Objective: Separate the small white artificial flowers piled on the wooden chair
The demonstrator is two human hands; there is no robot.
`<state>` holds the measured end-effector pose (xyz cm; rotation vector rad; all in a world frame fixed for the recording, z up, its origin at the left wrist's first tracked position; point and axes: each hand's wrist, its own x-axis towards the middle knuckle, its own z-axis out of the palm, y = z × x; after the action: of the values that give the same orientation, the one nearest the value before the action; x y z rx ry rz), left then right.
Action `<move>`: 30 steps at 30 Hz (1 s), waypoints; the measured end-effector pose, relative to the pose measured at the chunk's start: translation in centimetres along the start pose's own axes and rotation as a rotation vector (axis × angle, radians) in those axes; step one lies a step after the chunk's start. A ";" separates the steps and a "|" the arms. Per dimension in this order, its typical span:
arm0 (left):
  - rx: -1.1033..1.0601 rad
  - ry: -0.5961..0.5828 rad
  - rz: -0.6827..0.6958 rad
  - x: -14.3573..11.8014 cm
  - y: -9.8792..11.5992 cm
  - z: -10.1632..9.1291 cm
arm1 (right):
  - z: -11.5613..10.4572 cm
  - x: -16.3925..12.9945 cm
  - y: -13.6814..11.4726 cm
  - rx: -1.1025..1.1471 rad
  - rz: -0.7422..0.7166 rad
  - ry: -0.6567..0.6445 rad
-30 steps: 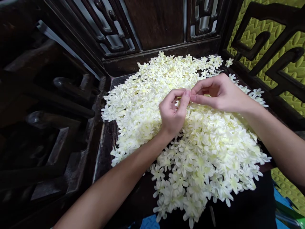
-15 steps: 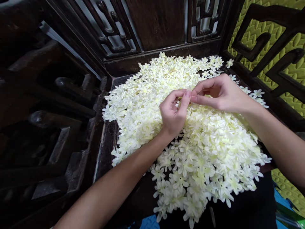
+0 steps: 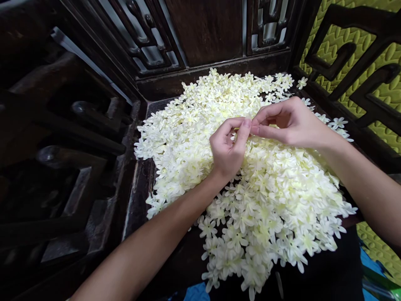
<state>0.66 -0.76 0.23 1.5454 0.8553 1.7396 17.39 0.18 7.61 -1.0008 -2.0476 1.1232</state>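
A wide heap of small pale-yellow and white flowers (image 3: pixel 282 196) covers the dark wooden seat (image 3: pixel 142 184) and spills over its front edge. Over the middle of the heap, my left hand (image 3: pixel 230 146) is closed, thumb and forefinger pinched together. My right hand (image 3: pixel 288 121) meets it from the right with thumb and fingertips also pinched. The fingertips of both hands touch or nearly touch. Whatever lies between them is too small or hidden to make out. A bit of white petal shows inside the curl of my left hand, but I cannot tell if it is held.
A carved dark wooden backrest (image 3: pixel 206 33) rises behind the flowers. Carved armrests stand at left (image 3: pixel 84 163) and right (image 3: pixel 354 54). Yellow textured matting (image 3: pixel 382 96) shows through the right one. A green object (image 3: pixel 384 284) and blue matting are at the bottom right.
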 end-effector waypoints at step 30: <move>0.003 -0.011 -0.031 0.0 0.3 0.0 | 0.0 -0.1 0.1 0.017 -0.001 -0.021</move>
<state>0.64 -0.93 0.50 1.5344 0.8717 1.7070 17.47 0.17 7.53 -0.9839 -2.0511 1.1539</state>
